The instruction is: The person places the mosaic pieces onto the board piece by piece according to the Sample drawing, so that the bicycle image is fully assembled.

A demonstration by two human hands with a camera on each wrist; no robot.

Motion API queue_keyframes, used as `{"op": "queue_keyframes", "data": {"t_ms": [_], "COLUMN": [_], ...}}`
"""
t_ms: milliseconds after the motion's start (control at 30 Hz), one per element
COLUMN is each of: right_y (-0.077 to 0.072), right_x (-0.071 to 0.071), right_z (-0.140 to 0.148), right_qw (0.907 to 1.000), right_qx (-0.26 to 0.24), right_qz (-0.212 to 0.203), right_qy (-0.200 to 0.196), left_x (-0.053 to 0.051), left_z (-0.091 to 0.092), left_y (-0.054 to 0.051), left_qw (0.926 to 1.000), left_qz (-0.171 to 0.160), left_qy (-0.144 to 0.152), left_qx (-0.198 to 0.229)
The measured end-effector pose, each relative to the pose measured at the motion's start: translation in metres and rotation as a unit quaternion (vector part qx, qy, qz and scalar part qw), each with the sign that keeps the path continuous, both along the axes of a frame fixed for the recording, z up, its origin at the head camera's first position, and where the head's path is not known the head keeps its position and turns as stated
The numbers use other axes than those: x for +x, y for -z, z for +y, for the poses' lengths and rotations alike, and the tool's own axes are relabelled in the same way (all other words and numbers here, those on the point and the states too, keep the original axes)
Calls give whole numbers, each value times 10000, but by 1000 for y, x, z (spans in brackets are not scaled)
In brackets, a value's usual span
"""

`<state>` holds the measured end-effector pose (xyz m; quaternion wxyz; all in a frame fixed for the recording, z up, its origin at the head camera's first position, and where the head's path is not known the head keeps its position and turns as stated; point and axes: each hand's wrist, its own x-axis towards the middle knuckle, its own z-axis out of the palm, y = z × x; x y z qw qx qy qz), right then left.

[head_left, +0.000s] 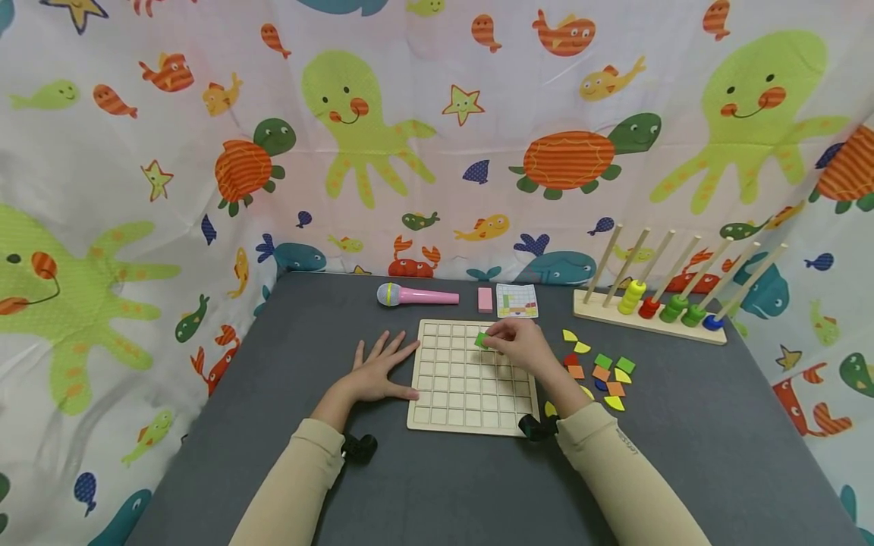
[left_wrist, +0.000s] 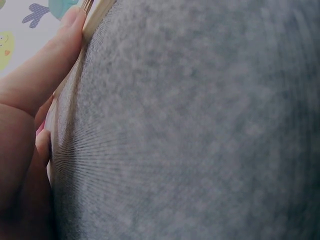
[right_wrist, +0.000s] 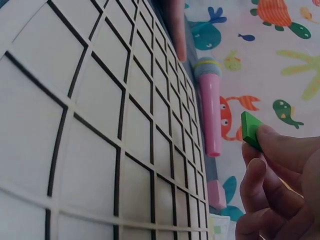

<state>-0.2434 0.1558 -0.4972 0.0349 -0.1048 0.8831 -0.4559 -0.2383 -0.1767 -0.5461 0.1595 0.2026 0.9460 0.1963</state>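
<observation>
A pale wooden grid board [head_left: 451, 373] lies on the dark grey table. My right hand [head_left: 522, 345] is over its upper right part and pinches a green square tile [head_left: 481, 340] between thumb and fingers. In the right wrist view the tile [right_wrist: 251, 131] is held above the grid cells, apart from them. My left hand [head_left: 375, 375] rests on the table at the board's left side with fingers spread. Its thumb [left_wrist: 60, 55] touches the board's edge in the left wrist view. Right of the board lie several loose pieces, such as a green square [head_left: 625, 365] and a yellow quarter circle [head_left: 614, 403].
Behind the board lie a pink toy microphone [head_left: 426, 296], a pink block [head_left: 485, 300] and a small pattern card [head_left: 517, 301]. A wooden peg stand [head_left: 655, 324] with coloured rings stands at the back right. A sea-animal curtain [head_left: 423, 114] encloses the table's back and sides.
</observation>
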Motion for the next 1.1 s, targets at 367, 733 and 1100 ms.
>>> {"op": "queue_keyframes", "data": {"t_ms": [367, 733, 1100], "right_y": [10, 20, 26], "right_x": [-10, -20, -21], "right_z": [-31, -62, -72], "right_qw": [9985, 9986, 9982], "right_qx": [-392, -158, 321], "right_qz": [-291, -367, -404], "right_qy": [-265, -338, -315], "left_x": [1, -1, 3], "left_z": [1, -1, 2], "left_y": [-1, 6, -2], "left_qw": [10000, 9998, 9999], "left_qz": [-18, -43, 101], "left_qy": [24, -68, -20], "left_qx": [6, 157, 86]}}
